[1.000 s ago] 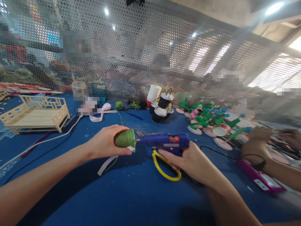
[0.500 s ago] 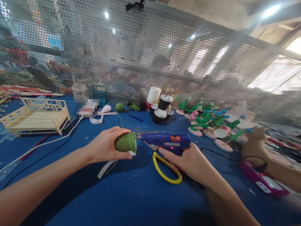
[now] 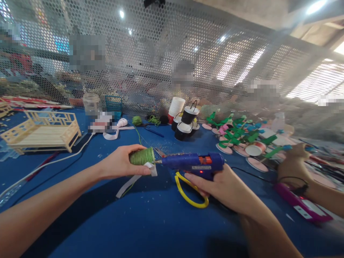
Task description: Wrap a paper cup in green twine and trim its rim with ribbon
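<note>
My left hand (image 3: pixel 120 161) is closed around a small tapered cup wrapped in green yarn (image 3: pixel 141 156), tilted on its side with its wide end to the right. A white ribbon (image 3: pixel 128 185) hangs below the cup, its short end by my thumb; a loose green strand is beside it. My right hand (image 3: pixel 220 182) grips a blue hot glue gun (image 3: pixel 180 162) with a lit red light. The gun's nozzle points left at the cup's rim, by the ribbon end; whether it touches I cannot tell. Yellow-handled scissors (image 3: pixel 197 205) lie beneath the gun, partly hidden.
Behind are a green yarn ball (image 3: pixel 137 120), stacked white cups (image 3: pixel 176 107) and small black pots (image 3: pixel 183 133). A stick-built model bed (image 3: pixel 43 134) stands left. Green paper pieces on pink discs (image 3: pixel 256 164), another person's arm (image 3: pixel 295 172) and a purple power strip (image 3: pixel 303 204) are right.
The cup has tilted and turned in my left hand, and the ribbon end now shows at its rim. The glue gun has shifted slightly right and down, its nozzle lower along the rim.
</note>
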A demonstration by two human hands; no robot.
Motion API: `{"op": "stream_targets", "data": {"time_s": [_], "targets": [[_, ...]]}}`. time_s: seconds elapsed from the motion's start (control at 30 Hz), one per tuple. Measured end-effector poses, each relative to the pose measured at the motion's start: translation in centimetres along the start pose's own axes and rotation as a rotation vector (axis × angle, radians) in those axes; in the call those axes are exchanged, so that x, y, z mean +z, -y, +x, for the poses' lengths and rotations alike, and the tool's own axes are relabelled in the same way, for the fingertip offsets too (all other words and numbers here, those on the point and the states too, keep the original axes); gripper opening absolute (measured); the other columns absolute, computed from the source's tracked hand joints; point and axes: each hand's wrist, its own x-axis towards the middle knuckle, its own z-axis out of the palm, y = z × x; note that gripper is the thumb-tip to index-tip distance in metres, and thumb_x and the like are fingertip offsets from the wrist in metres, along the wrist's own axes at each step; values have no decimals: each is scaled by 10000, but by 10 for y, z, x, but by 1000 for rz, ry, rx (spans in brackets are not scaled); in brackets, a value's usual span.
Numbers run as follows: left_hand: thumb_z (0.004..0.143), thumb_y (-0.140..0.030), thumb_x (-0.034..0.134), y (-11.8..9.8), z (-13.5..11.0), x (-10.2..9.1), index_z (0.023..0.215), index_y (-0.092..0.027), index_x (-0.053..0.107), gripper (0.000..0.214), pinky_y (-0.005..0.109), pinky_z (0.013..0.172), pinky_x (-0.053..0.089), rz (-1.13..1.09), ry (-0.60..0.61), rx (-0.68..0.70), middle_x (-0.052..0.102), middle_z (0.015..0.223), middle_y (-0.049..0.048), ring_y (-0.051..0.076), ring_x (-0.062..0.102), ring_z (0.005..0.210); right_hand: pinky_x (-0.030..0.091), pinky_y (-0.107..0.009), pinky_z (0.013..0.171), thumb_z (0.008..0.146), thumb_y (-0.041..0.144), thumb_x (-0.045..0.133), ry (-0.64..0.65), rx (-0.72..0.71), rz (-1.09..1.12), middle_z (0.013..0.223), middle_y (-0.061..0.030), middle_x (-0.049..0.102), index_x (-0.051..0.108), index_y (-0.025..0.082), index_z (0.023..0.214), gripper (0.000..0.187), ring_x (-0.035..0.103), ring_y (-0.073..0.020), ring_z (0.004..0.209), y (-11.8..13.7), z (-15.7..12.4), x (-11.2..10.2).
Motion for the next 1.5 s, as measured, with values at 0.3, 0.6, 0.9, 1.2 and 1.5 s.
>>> {"op": "stream_targets", "data": {"time_s": [0.3,0.6,0.9,1.2,1.5], "targets": [[592,-470,686,-1,-2,1,1065,-151,552,586,319,761,459,188,-117,195,641,974,61,214,593,853,384,-215,393,671,400,598,-22,3,-37,379,37,474,487,187,532,279,416,-85,373,2,1,1],[595,-454,702,-1,-5,5,1116,-142,535,631,345,807,456,370,-153,308,621,994,99,232,591,892,368,-199,347,679,430,594,-51,0,-6,383,40,479,527,171,580,285,417,-77,341,-1,6,1],[582,-470,699,-1,-5,5,1112,-156,530,638,351,801,454,315,-144,303,616,991,85,232,582,882,347,-193,342,701,401,549,-89,-6,-3,368,45,458,574,144,611,273,387,-63,322,6,12,2],[584,-591,617,11,7,-8,1045,-153,547,639,297,633,493,-125,-226,-58,647,900,70,241,609,791,437,-252,520,711,255,526,-304,-205,-177,610,-1,591,597,139,849,194,517,-126,534,-3,20,7],[575,-586,630,13,8,-7,1044,-161,583,635,312,622,511,-163,-268,-102,671,924,95,276,625,804,455,-338,745,733,173,502,-446,-343,-409,900,-90,651,595,145,1017,301,595,-218,824,-13,30,16]]}}
